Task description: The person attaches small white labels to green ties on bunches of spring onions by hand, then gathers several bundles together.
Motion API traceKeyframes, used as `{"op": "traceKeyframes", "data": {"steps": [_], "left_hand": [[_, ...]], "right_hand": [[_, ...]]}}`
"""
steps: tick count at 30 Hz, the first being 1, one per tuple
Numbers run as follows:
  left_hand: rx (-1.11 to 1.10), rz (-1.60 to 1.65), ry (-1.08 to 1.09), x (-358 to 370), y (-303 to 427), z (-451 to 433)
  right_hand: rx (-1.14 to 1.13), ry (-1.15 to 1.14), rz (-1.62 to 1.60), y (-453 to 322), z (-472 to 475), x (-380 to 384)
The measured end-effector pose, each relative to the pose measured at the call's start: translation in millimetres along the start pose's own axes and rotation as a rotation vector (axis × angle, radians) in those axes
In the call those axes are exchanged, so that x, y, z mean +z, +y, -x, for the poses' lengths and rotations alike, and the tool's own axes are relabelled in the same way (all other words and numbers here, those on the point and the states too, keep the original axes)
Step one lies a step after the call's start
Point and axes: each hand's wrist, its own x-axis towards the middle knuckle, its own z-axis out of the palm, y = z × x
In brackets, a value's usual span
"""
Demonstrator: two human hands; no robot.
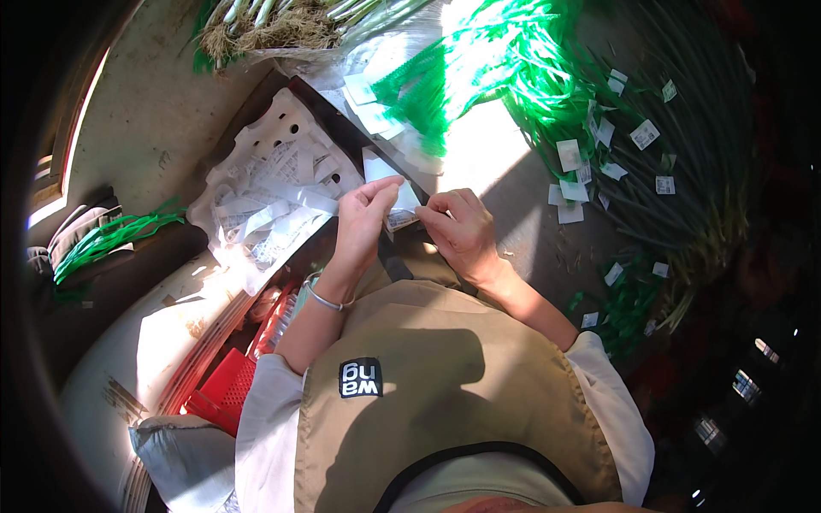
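Observation:
My left hand (363, 217) and my right hand (463, 232) are close together in front of the tan apron (417, 346). A small white label (405, 200) lies between their fingertips. The left thumb and forefinger close at its upper side, and the right fingertips pinch its right edge. Just under the fingers, printed paper (401, 219) shows in a dark-edged box (333, 115), partly hidden by the left hand. Left of that hand is a white foam tray (215, 192) with notched edges, heaped with crumpled white paper strips (282, 199).
Green plastic strips (513, 70) lie at the back, with white labels (571, 154) at their ends. Scallions (680, 192) fill the right side; more with roots (269, 32) lie at the top. Left are a glove (83, 224) and a red plastic basket (224, 391).

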Motion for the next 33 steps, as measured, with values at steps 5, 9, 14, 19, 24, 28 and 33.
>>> {"op": "traceKeyframes", "data": {"steps": [5, 9, 14, 19, 24, 28, 33], "left_hand": [[-0.073, 0.228, 0.173, -10.3, 1.4, -11.4], [-0.06, 0.154, 0.141, -28.7, -5.2, -12.3], [0.062, 0.08, 0.104, -14.9, -2.0, 2.6], [0.246, -0.076, 0.105, 10.9, 2.1, 16.4], [0.181, 0.038, 0.1, 15.5, 0.1, 20.3], [0.086, 0.119, 0.02, 23.8, 3.5, 11.3], [0.054, 0.028, -0.003, 29.2, 8.8, 11.6]], "right_hand": [[0.598, 0.064, -0.591, 10.4, 9.3, 12.8], [0.945, -0.008, -0.395, 61.0, 3.2, 46.9], [0.928, 0.114, -0.757, 56.4, 8.3, 26.8], [0.834, -0.053, -0.818, 58.2, -1.0, -20.6], [0.495, 0.381, -0.46, 60.2, -29.0, -165.9], [0.304, 0.344, 0.178, 85.7, -13.3, -160.0], [0.26, -0.146, -0.622, 18.5, 4.3, -25.0]]}}
